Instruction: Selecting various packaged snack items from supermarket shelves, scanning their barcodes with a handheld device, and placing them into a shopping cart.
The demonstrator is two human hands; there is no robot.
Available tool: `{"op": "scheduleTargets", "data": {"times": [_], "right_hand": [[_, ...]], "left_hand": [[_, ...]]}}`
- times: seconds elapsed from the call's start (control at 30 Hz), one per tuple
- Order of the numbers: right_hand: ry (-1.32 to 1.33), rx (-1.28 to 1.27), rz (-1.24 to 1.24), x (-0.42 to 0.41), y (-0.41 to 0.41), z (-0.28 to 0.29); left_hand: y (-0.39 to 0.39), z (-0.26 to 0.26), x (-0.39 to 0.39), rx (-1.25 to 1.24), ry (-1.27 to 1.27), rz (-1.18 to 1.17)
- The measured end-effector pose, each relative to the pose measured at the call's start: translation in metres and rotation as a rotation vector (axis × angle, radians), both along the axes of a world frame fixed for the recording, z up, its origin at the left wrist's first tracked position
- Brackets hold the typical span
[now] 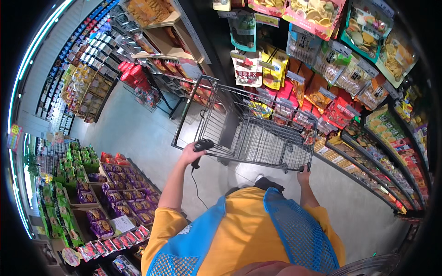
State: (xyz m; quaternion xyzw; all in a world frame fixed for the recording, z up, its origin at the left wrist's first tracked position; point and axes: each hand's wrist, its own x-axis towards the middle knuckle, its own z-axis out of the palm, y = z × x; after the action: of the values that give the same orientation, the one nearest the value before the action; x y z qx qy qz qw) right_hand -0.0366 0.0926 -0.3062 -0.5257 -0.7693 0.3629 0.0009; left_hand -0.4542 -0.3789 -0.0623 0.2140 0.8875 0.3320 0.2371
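My left hand (189, 154) is closed around a black corded hand-held device (203, 145), shaped like a barcode scanner. Its thin cable hangs down towards my blue mesh vest. The device lies against the near side of the view of a grey wire shopping cart (262, 139); whether my left hand also touches the cart, I cannot tell. At the cart's near right corner, my right hand (304, 176) grips the end of its rail. Bare wire mesh and a dark panel (229, 127) show inside the cart.
Snack bags (248, 69) hang on a display beyond the cart, with tiered shelves (373, 162) curving along the right. Purple packets (127, 195) fill a low display at left. Another cart (148, 98) with red goods stands farther off on the grey floor (114, 127).
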Motion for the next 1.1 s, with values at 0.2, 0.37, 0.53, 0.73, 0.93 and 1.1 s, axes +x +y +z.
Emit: {"op": "scheduleTargets", "data": {"times": [0.2, 0.37, 0.53, 0.73, 0.93, 1.1], "right_hand": [[-0.066, 0.017, -0.025, -0.003, -0.021, 0.020], [-0.143, -0.035, 0.124, 0.007, -0.058, 0.067], [-0.228, 0.023, 0.238, 0.022, -0.071, 0.067], [-0.113, -0.070, 0.215, 0.045, -0.057, 0.023], [-0.268, -0.149, 0.120, 0.048, -0.093, 0.056], [-0.247, -0.203, 0.346, 0.010, -0.011, 0.042]], "left_hand": [[0.008, -0.051, 0.001, -0.530, 0.051, -0.233], [-0.001, -0.050, 0.002, -0.692, 0.074, -0.382], [-0.027, -0.071, 0.009, -0.650, 0.237, -0.320], [-0.064, -0.088, 0.058, -0.611, 0.381, -0.304], [-0.074, -0.102, 0.120, -0.600, 0.446, -0.230], [-0.088, -0.088, 0.227, -0.577, 0.396, 0.041]]}}
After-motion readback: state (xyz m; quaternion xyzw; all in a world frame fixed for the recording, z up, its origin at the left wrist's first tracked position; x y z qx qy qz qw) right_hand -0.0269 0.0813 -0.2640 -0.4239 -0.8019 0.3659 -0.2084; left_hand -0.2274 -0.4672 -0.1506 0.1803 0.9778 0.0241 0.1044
